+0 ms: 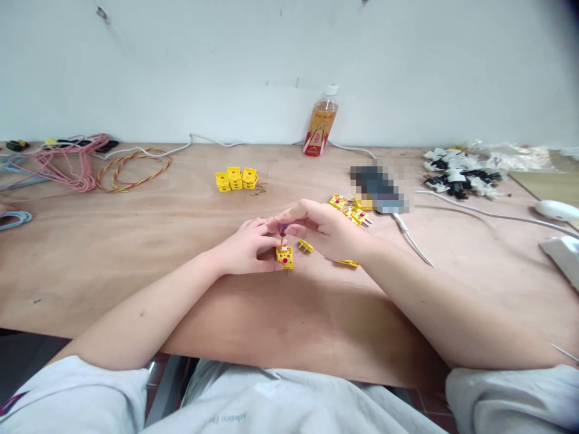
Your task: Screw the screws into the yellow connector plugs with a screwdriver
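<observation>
Wood table under both hands. The left hand is closed on a yellow plug, holding it from the side. The right hand pinches a small screwdriver with a purple handle, and its thin tip touches the top of the plug. Near the plug lies a small yellow piece. Past the plug are stacked yellow blocks and a bottle.
</observation>
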`<state>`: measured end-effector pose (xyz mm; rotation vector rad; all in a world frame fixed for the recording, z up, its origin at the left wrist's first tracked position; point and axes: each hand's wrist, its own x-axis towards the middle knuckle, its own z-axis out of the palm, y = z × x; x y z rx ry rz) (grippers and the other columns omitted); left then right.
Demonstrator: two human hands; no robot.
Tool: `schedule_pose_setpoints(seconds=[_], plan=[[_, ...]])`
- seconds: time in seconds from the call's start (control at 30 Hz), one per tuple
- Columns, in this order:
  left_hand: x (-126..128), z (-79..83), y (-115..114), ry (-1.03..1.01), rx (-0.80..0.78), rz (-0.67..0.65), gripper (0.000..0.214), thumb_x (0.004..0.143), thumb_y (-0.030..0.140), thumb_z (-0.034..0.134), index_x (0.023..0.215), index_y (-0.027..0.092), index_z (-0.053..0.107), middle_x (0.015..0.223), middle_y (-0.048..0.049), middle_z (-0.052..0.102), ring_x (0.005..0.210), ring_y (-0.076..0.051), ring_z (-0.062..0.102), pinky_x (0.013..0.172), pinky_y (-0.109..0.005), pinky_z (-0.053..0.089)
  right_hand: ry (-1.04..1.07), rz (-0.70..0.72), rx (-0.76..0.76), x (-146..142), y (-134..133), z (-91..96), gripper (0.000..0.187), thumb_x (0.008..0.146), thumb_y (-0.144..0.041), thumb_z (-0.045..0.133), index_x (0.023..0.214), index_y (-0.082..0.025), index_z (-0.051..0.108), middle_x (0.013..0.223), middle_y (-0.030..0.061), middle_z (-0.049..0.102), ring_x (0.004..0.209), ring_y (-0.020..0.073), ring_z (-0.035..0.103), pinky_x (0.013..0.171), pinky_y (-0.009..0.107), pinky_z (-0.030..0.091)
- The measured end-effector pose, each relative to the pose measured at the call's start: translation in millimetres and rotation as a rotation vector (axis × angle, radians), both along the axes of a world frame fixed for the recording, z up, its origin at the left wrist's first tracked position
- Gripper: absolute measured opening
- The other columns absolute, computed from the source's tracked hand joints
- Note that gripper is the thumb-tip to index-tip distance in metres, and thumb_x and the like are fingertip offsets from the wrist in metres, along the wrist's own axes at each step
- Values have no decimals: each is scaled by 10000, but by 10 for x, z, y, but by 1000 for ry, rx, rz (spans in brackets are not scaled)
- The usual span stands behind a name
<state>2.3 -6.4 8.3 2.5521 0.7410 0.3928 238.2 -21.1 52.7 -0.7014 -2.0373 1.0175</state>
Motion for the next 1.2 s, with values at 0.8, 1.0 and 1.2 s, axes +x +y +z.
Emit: schedule_pose_setpoints(seconds=[0.8,1.0,1.2], plan=[[59,-66,-184,-70,156,280,255,917,460,722,852,214,745,1385,-121,677,1355,-346,564,1112,-557,426,206,-199,96,16,93,-375,189,1004,-350,675,1153,-247,625,1141,68,774,1016,190,771,890,379,641],[7,-119,-82,-80,115,273,242,1032,373,566,1064,227,756,1309,-113,694,1311,-302,587,1096,-532,454,94,-155,67,22,71,-225,219,1019,-363,641,1207,-251,647,1122,69,774,1025,199,762,910,378,634],[-3,-103,-72,-40,129,218,282,911,428,738,1106,225,724,1360,-124,670,1363,-349,532,1127,-565,418,68,-217,110,11,85,-172,167,991,-334,660,1101,-217,709,1067,80,791,968,207,772,865,368,634]])
